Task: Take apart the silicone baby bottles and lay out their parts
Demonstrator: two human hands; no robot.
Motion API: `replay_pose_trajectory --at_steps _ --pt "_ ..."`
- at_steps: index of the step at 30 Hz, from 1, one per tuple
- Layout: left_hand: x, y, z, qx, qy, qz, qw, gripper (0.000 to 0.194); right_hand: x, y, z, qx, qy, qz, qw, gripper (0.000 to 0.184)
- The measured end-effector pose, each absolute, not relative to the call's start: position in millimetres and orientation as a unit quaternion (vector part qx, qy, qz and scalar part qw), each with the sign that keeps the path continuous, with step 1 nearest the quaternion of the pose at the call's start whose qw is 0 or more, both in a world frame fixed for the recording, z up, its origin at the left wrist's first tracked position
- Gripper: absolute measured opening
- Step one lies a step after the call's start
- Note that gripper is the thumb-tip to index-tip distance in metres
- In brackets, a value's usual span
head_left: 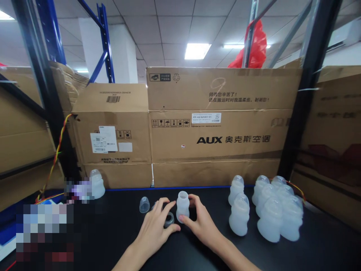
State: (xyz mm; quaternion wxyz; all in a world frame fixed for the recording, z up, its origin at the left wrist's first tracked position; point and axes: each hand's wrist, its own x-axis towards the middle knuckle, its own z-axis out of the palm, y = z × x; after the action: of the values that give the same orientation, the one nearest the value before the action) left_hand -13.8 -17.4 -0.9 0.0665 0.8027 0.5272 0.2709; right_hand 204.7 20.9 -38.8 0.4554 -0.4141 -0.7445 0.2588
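Note:
A small translucent white bottle body (182, 205) with an open neck stands upright on the black table (118, 241). My right hand (200, 222) wraps around its right side, thumb against its base. My left hand (155, 229) rests on the table beside it, fingers spread over a grey ring (169, 219) that lies flat by the bottle. A small clear dome cap (144, 204) stands just left of my left hand.
Several capped translucent bottles (270, 214) stand grouped at the right. One more capped bottle (96, 183) stands at the back left. Large cardboard boxes (220, 128) wall off the table's far edge. Black rack posts (307, 86) rise at both sides.

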Motion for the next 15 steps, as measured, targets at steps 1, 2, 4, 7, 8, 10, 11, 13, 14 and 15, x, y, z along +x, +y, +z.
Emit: replay_pose_trajectory --at_steps 1,2,4,7,8,10,11,13,14,15 --pt "-14 -19 1 0.805 0.523 0.273 0.057 0.055 205 21 -40 -0.418 -0.741 0.254 0.461 0.055" --pt "-15 -20 3 0.810 0.520 0.268 0.047 0.042 205 21 -41 -0.423 -0.738 0.246 0.464 0.050" --pt "-15 -24 10 0.815 0.525 0.242 0.034 0.021 204 21 -40 -0.434 -0.735 0.229 0.468 0.039" --pt "-13 -29 18 0.812 0.542 0.209 0.047 0.019 203 18 -35 -0.452 -0.739 0.195 0.460 0.022" --pt "-13 -29 19 0.807 0.550 0.207 0.056 0.022 203 17 -34 -0.458 -0.745 0.181 0.450 0.019" --pt "-15 -29 18 0.791 0.571 0.209 0.072 0.028 200 16 -33 -0.468 -0.761 0.156 0.421 0.020" --pt "-16 -27 15 0.787 0.576 0.208 0.079 0.030 199 16 -35 -0.474 -0.768 0.145 0.406 0.021" --pt "-20 -22 6 0.777 0.587 0.213 0.087 0.031 196 19 -42 -0.481 -0.779 0.126 0.381 0.021" --pt "-22 -19 0 0.774 0.587 0.217 0.091 0.029 195 22 -47 -0.480 -0.785 0.119 0.373 0.021" --pt "-24 -14 -5 0.775 0.586 0.217 0.096 0.027 194 25 -52 -0.483 -0.786 0.112 0.369 0.020"
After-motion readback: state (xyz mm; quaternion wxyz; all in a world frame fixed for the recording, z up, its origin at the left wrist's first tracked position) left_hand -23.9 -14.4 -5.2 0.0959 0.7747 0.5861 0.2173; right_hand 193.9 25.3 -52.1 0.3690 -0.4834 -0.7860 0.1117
